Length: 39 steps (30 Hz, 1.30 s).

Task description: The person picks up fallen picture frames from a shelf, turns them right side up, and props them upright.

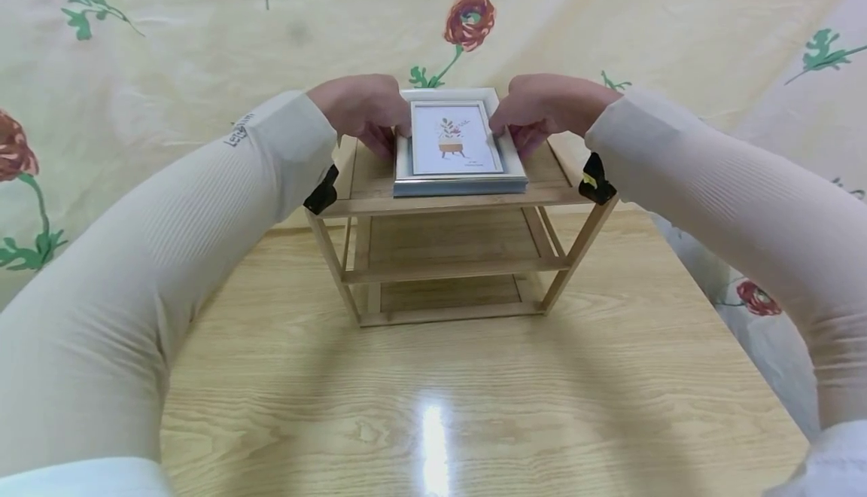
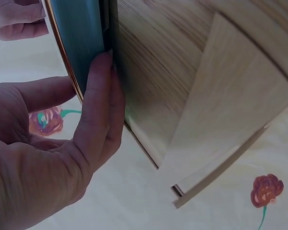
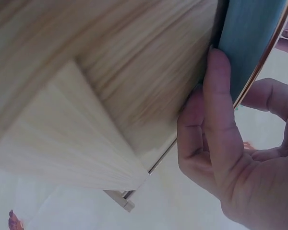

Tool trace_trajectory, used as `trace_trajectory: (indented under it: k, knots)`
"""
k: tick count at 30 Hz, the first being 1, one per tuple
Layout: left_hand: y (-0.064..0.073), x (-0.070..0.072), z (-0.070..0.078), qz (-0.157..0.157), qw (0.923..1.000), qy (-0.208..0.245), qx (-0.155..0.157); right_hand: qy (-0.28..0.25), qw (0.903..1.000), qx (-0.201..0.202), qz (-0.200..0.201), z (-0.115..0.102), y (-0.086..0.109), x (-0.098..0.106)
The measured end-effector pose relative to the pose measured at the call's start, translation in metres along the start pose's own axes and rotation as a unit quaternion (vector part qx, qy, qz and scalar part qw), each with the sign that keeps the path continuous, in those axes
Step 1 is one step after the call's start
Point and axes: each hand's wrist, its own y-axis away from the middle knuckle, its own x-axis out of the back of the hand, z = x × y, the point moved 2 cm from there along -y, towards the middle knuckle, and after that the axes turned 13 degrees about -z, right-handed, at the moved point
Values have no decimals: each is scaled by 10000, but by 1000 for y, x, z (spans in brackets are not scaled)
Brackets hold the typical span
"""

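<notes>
A picture frame (image 1: 455, 139) with a wide silver border and a drawing of a potted plant lies on the top board of a wooden shelf rack (image 1: 440, 207). My left hand (image 1: 369, 105) grips its left side, thumb toward the front face and fingers along the edge. On the opposite side, my right hand (image 1: 549, 105) holds the frame the same way. In the left wrist view, fingertips press against the blue-looking side wall (image 2: 79, 33), close over the wood. The right wrist view shows matching fingers on the other side wall (image 3: 252, 43).
Two lower boards of the rack, a middle shelf (image 1: 454, 237) and a bottom shelf (image 1: 450, 294), sit below. The rack stands on a wood-grain table (image 1: 339, 407). Directly behind hangs a cream cloth (image 1: 203, 22) with printed red flowers.
</notes>
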Motion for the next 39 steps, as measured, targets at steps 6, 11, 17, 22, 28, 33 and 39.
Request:
trace_trajectory:
  k: [6, 11, 17, 22, 28, 33, 39]
  knots:
    - [6, -1, 4, 317, 9988, 174, -319, -162, 9990, 281, 309, -1, 8, 3]
    - [10, 0, 6, 642, 9958, 229, -613, -368, 9952, 534, 727, -1, 14, 5]
    - [15, 2, 7, 942, 9905, 74, -1004, -423, 9897, 838, 1079, -2, 21, 5]
    - [18, 4, 6, 1351, 9835, -224, -1179, -468, 9806, 1114, 1543, -2, 22, 3]
    - [17, 1, 3, 2060, 9685, -441, -1326, -595, 9638, 1346, 2223, 0, 23, 1]
    - [15, -5, -3, 2888, 9397, -775, -1658, -313, 9420, 1523, 2974, 4, 26, -6]
    - [19, -20, -9, 3495, 9094, -569, -2184, -35, 9065, 1961, 3740, 10, 32, -20]
